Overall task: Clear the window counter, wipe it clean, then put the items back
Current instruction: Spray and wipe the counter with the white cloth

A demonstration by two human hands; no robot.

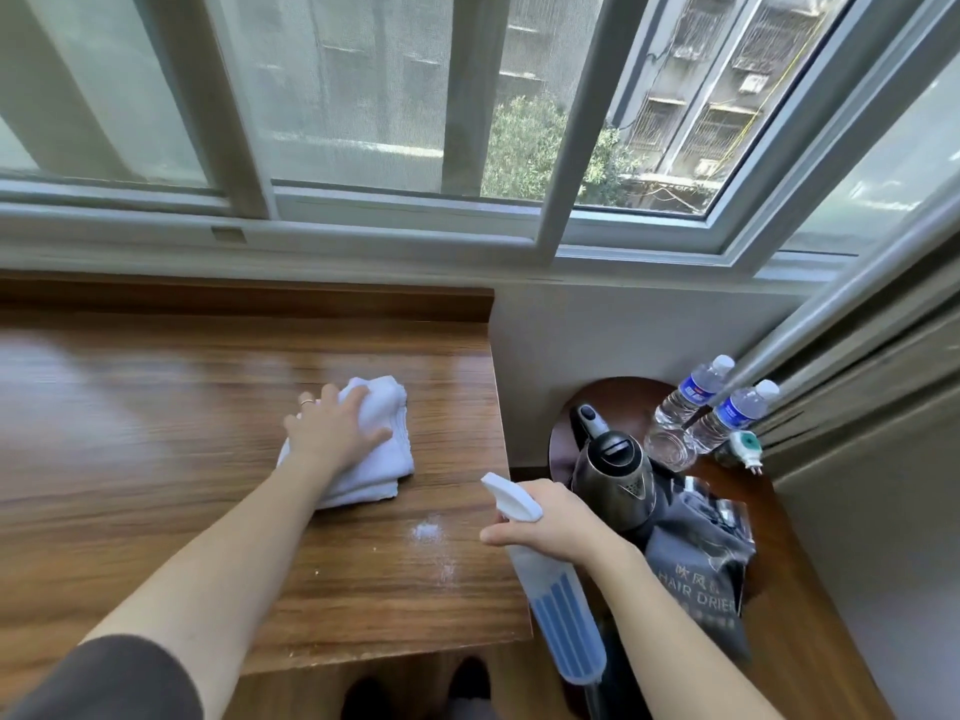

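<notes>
We see the wooden window counter (156,459) bare but for a folded white cloth (382,439), pressed flat under our left hand (332,433) with fingers spread. Our right hand (550,522) grips a spray bottle (556,600) beside spray droplets (428,532).

**A hotel room by the window**

The signs are guest supplies gathered on a small round table (795,517): a kettle (615,472), two water bottles (691,392), a glass (670,449) and a dark bag (698,558) printed "HAIR DRIER". A wooden bench (156,433) runs under a sliding window (363,122) that looks out on apartment blocks, and a curtain (872,366) hangs at the right.
</notes>
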